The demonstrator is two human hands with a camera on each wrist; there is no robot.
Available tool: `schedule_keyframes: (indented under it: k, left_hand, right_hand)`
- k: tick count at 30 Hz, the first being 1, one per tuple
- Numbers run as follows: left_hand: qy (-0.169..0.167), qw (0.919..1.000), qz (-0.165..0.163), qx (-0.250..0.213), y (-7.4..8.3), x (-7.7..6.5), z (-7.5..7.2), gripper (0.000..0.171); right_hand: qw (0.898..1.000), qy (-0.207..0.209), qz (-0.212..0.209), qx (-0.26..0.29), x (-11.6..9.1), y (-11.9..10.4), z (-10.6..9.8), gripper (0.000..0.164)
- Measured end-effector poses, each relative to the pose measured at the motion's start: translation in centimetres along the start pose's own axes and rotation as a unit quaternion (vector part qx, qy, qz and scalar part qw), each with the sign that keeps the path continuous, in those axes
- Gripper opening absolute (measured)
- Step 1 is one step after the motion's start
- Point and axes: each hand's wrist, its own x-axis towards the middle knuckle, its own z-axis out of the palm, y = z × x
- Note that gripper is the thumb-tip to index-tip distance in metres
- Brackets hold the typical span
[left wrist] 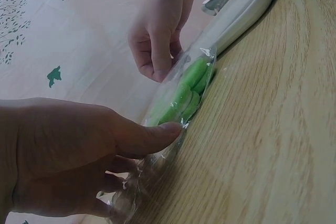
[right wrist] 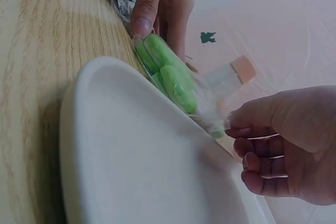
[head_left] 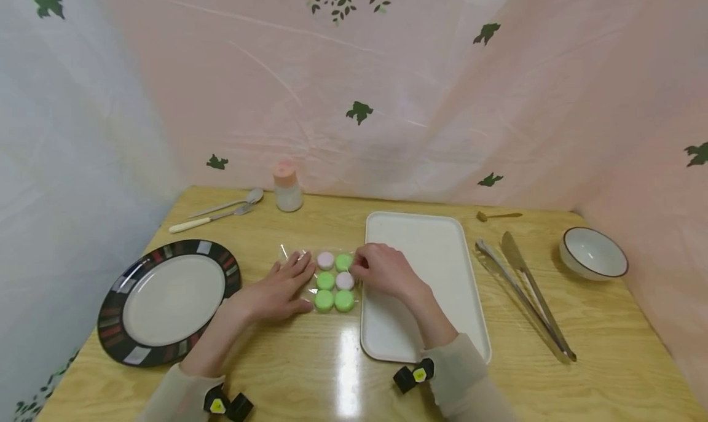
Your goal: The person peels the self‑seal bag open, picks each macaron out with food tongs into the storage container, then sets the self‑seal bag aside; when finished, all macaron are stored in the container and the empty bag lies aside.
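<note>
Two hands work on one wooden tabletop, backed by a pale cloth with dark green leaf shapes. Right of centre lies a white tray, its left edge just beside the clear packet and its near part crossed by the right forearm. Toward the tabletop's left edge is a dark-rimmed plate; metal tongs lie right of the tray, and a white bowl stands near the right edge.

The left hand has its fingers spread and fairly straight on the packet's left end; the right hand pinches the right edge of its film between thumb and finger. Inside sit six macarons, four green and two pale lilac, near the tabletop's middle. A fork and a spoon lie toward the far left corner, a pink-lidded jar stands by the far edge, and a small brown spoon lies beyond the tongs.

The left hand hides part of the packet, glare blurs its film, and both sleeves are cut off below. Yellow stickers on the wrist devices bear marks too small to read.
</note>
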Motion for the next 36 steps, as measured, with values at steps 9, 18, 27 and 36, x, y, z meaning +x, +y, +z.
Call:
schedule_keyframes:
  k: [9, 18, 27, 36]
  left_hand:
    - [-0.001, 1.0, 0.002, -0.005, 0.1, -0.1, -0.2, 0.076]
    - [0.001, 1.0, 0.002, -0.008, 0.3, -0.1, -0.4, 0.076]
    - [0.001, 1.0, 0.002, -0.004, 0.0, 0.0, -0.1, 0.077]
    - [-0.002, 1.0, -0.001, 0.0, 0.0, 0.1, -0.1, 0.077]
  right_hand:
    - [1.0, 0.011, -0.001, 0.0, -0.3, 0.5, -0.4, 0.015]
    - [1.0, 0.011, -0.007, -0.001, 0.3, 0.3, 0.1, 0.015]
    - [1.0, 0.012, -0.003, 0.003, 0.2, 0.3, 0.0, 0.012]
    - [1.0, 0.025, -0.002, -0.005, 0.2, 1.1, -0.2, 0.016]
